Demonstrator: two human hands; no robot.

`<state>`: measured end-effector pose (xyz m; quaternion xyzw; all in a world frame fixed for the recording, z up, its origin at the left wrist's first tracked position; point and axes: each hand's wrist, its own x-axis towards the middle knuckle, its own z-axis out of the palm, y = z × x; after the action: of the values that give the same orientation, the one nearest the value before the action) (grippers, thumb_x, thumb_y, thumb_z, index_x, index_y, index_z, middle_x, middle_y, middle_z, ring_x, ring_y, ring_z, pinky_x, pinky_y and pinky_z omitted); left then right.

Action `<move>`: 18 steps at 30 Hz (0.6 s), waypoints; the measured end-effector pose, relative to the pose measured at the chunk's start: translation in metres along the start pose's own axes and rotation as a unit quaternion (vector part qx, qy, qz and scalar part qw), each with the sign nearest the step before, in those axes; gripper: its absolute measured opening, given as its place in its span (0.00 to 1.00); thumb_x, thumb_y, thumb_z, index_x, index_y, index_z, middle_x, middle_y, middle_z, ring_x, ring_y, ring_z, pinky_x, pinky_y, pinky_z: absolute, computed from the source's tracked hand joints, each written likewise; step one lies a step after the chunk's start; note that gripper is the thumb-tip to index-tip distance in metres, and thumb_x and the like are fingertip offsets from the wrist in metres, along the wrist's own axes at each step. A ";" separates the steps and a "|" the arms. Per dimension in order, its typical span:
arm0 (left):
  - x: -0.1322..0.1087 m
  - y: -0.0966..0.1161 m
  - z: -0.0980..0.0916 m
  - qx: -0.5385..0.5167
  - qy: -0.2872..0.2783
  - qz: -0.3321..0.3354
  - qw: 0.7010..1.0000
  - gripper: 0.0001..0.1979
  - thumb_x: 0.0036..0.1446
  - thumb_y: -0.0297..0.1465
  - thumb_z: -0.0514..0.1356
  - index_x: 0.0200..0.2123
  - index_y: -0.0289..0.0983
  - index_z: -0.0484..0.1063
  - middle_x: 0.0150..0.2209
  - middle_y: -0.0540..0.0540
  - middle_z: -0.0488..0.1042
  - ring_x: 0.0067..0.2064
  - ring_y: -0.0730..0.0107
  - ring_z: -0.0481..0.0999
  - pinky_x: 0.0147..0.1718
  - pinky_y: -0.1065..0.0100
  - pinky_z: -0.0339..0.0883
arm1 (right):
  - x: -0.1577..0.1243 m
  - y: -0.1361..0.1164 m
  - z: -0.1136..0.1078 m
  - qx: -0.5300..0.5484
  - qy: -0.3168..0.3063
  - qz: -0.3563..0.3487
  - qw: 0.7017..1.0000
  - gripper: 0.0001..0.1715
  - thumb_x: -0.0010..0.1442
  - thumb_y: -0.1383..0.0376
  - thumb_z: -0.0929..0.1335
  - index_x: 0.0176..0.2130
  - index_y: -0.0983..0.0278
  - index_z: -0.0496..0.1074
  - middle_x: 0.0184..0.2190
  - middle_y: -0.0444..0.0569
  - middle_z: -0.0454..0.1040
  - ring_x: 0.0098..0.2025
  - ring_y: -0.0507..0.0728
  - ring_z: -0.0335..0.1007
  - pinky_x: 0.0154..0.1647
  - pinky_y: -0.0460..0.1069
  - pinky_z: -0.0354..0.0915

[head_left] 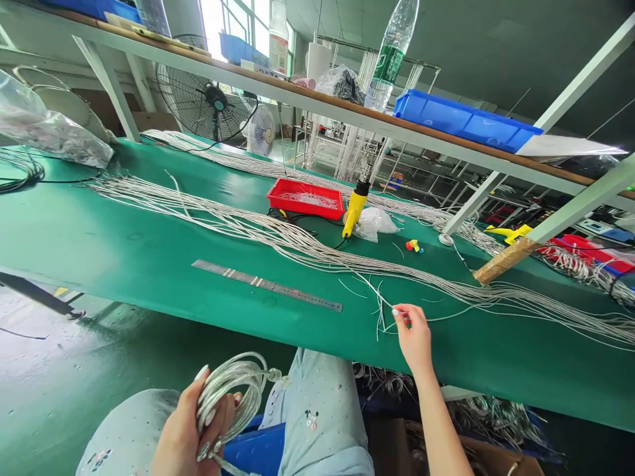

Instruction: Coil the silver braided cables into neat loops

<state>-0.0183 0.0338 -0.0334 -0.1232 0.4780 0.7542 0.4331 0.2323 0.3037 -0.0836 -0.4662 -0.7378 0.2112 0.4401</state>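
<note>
My left hand [186, 423] is wrapped around a coiled clear-jacketed cable [238, 390], held low above my lap at the table's front edge. Over the table, my right hand [415, 334] pinches the end of a thin white wire [373, 289] between thumb and fingertips. Several short wire pieces [381, 311] lie just left of those fingers. Behind them a long bundle of white wires [297, 238] runs across the table from the left to the right edge. A steel ruler [268, 284] lies flat to the left of my right hand.
On the green table [163, 297] stand a red tray [305, 198] of wire scraps and a yellow heat gun [354, 210], nozzle up. A shelf with a blue bin [461, 120] and a water bottle [391, 56] spans above. A taped post [506, 261] rises at right.
</note>
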 end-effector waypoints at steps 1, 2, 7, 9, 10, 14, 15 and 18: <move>0.001 -0.002 0.000 0.005 -0.010 0.006 1.000 0.28 0.54 0.42 0.63 0.09 0.41 0.57 0.08 0.54 0.53 0.15 0.76 0.55 0.21 0.73 0.67 | -0.003 -0.010 0.000 0.039 0.023 0.009 0.999 0.18 0.66 0.51 0.64 0.41 0.62 0.70 0.40 0.55 0.72 0.40 0.62 0.70 0.43 0.59 0.68; 0.001 -0.004 0.000 0.011 -0.016 0.011 1.000 0.29 0.55 0.42 0.63 0.08 0.41 0.57 0.08 0.55 0.52 0.14 0.76 0.53 0.23 0.72 0.68 | -0.007 -0.024 -0.001 0.078 0.041 0.016 0.996 0.17 0.67 0.52 0.62 0.43 0.62 0.68 0.39 0.54 0.72 0.40 0.61 0.71 0.43 0.58 0.69; -0.001 -0.009 0.002 0.031 0.000 -0.001 1.000 0.28 0.53 0.44 0.64 0.09 0.42 0.57 0.08 0.56 0.51 0.16 0.77 0.54 0.28 0.72 0.70 | -0.058 -0.118 0.008 0.329 -0.038 -0.022 0.943 0.11 0.68 0.55 0.64 0.37 0.58 0.67 0.29 0.44 0.71 0.32 0.54 0.71 0.34 0.49 0.70; -0.004 -0.010 0.003 0.023 0.002 -0.002 1.000 0.28 0.52 0.44 0.65 0.10 0.41 0.57 0.09 0.56 0.53 0.16 0.77 0.55 0.26 0.73 0.68 | -0.082 -0.153 0.017 0.453 -0.130 -0.049 0.881 0.09 0.67 0.57 0.67 0.35 0.57 0.68 0.26 0.42 0.71 0.30 0.53 0.69 0.31 0.47 0.68; -0.005 -0.010 0.004 0.016 0.003 -0.001 1.000 0.27 0.52 0.44 0.66 0.11 0.41 0.57 0.09 0.57 0.53 0.16 0.77 0.54 0.24 0.74 0.66 | -0.093 -0.166 0.023 0.475 -0.144 -0.068 0.865 0.09 0.66 0.57 0.68 0.35 0.57 0.69 0.25 0.42 0.72 0.29 0.53 0.69 0.29 0.47 0.67; -0.011 -0.012 0.005 0.008 -0.008 0.005 1.000 0.27 0.47 0.46 0.69 0.13 0.40 0.57 0.11 0.57 0.53 0.17 0.77 0.53 0.17 0.73 0.58 | -0.119 -0.189 0.044 0.439 -0.118 -0.188 0.871 0.07 0.66 0.57 0.67 0.36 0.57 0.70 0.24 0.43 0.77 0.26 0.54 0.70 0.27 0.49 0.67; -0.012 -0.013 0.005 0.008 -0.011 0.008 1.000 0.27 0.46 0.46 0.69 0.13 0.40 0.56 0.11 0.57 0.53 0.17 0.77 0.52 0.17 0.73 0.57 | -0.120 -0.190 0.046 0.411 -0.110 -0.219 0.878 0.06 0.67 0.58 0.67 0.37 0.56 0.70 0.25 0.43 0.78 0.25 0.54 0.70 0.27 0.50 0.67; -0.015 -0.015 0.004 0.004 -0.012 0.017 1.000 0.28 0.46 0.46 0.69 0.14 0.40 0.55 0.12 0.58 0.51 0.17 0.78 0.50 0.17 0.73 0.56 | -0.116 -0.191 0.047 0.334 -0.109 -0.292 0.890 0.06 0.69 0.59 0.64 0.38 0.55 0.69 0.28 0.42 0.81 0.27 0.54 0.73 0.30 0.51 0.69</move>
<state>0.0031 0.0318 -0.0311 -0.1047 0.4782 0.7606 0.4264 0.1173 0.1157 -0.0226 -0.0293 -0.7699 0.3568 0.5284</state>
